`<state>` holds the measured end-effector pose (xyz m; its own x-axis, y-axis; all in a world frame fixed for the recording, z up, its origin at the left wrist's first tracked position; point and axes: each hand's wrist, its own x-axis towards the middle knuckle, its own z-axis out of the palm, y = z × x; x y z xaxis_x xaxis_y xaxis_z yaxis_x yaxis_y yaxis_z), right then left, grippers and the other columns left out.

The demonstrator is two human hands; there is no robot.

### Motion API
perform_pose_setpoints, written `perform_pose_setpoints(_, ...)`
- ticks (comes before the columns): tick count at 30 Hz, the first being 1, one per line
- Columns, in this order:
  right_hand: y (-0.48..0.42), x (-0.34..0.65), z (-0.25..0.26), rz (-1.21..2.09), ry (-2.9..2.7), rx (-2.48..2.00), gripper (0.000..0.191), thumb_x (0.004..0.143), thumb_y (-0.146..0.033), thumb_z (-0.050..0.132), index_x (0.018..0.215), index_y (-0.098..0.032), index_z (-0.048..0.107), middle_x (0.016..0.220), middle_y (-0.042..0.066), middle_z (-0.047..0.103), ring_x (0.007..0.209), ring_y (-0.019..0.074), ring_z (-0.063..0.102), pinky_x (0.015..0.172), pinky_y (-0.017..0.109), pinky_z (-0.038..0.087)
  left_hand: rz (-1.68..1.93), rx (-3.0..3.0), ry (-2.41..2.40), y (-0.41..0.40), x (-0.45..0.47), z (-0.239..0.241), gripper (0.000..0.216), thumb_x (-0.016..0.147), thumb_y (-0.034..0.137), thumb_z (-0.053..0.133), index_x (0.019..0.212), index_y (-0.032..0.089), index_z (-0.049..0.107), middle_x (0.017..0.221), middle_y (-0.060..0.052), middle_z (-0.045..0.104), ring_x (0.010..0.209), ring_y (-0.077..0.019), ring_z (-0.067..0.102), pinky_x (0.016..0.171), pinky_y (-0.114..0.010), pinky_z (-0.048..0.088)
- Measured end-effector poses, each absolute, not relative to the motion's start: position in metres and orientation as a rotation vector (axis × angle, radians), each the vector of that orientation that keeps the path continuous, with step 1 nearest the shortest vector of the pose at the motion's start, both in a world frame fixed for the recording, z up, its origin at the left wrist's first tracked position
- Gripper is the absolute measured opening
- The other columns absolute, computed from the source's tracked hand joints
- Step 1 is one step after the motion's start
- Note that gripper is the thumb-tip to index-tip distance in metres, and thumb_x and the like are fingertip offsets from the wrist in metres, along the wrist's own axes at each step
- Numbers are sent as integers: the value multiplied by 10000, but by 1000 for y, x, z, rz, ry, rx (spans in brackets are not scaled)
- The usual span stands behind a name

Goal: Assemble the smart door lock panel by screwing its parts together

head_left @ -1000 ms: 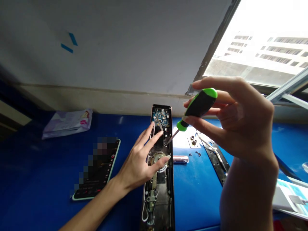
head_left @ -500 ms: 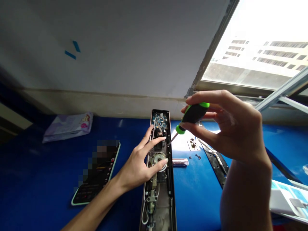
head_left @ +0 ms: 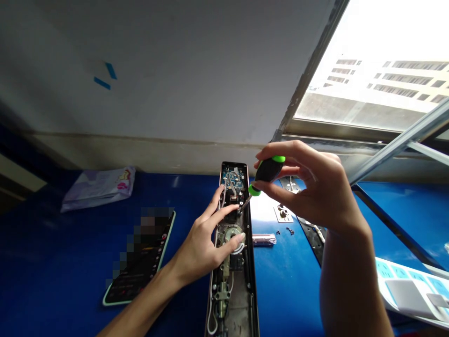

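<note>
Right hand (head_left: 314, 192) clamped on screwdriver (head_left: 269, 169), slanting down-left into case (head_left: 242, 302), long axis front to back; left hand (head_left: 205, 238) nearer, fingers spread across it.

Head-worn view, facing forward-down, near blue table (head_left: 287, 285)

This is looking like a small workshop: a blue worktop (head_left: 287, 285) is bearing an opened long casing (head_left: 239, 311) with an exposed circuit board (head_left: 240, 180), a screwdriver (head_left: 268, 172) is pointing into it, and loose screws (head_left: 290, 231) are lying nearby. A plain wall (head_left: 196, 70) is standing behind, and a window (head_left: 351, 37) is showing a building (head_left: 403, 75) outside.
</note>
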<state>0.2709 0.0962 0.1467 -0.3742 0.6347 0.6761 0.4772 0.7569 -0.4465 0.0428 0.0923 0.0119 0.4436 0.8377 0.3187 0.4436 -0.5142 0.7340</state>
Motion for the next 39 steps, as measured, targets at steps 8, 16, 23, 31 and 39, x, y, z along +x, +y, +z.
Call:
perform_pose_setpoints(8, 97, 267, 145, 189, -2066, -837, 345, 896, -171, 804, 1224, -256, 741, 1154, 9, 805, 970, 171, 781, 803, 310, 712, 914, 2122, 1080, 91, 43, 16, 594, 907, 442, 761, 1440, 197, 668, 1787, -132, 216, 1595, -386, 356, 1285, -543, 382)
perform_pose_setpoints(16, 99, 263, 143, 338, -1993, -801, 391, 1031, -227, 633, 1415, -275, 687, 1370, 47, 758, 1170, 222, 765, 939, 377, 689, 905, 2092, 1071, 92, 44, 14, 580, 916, 440, 749, 1435, 192, 672, 1791, -142, 187, 1613, -364, 322, 1307, -552, 324)
perform_pose_setpoints(23, 109, 264, 135, 142, -1864, -745, 319, 840, -234, 896, 1141, -299, 816, 1049, 3, 834, 924, 202, 793, 789, 386, 709, 942, 2088, 1066, 92, 44, 13, 533, 915, 439, 747, 1391, 203, 701, 1782, -133, 231, 1594, -375, 360, 1291, -530, 373)
perform_pose_setpoints(31, 108, 264, 137, 415, -1910, -680, 374, 1042, -160, 589, 1351, -312, 735, 1355, 41, 763, 1222, 243, 747, 1040, 482, 654, 950, 2087, 1054, 92, 44, 14, 513, 925, 436, 741, 1383, 209, 707, 1778, -136, 247, 1601, -373, 343, 1296, -538, 358)
perform_pose_setpoints(39, 115, 266, 134, 190, -1841, -742, 280, 923, -221, 797, 1176, -338, 816, 1076, 38, 756, 961, 222, 742, 789, 410, 690, 934, 2060, 1062, 93, 44, 12, 519, 922, 444, 734, 1386, 211, 705, 1782, -133, 239, 1605, -367, 338, 1300, -540, 343)
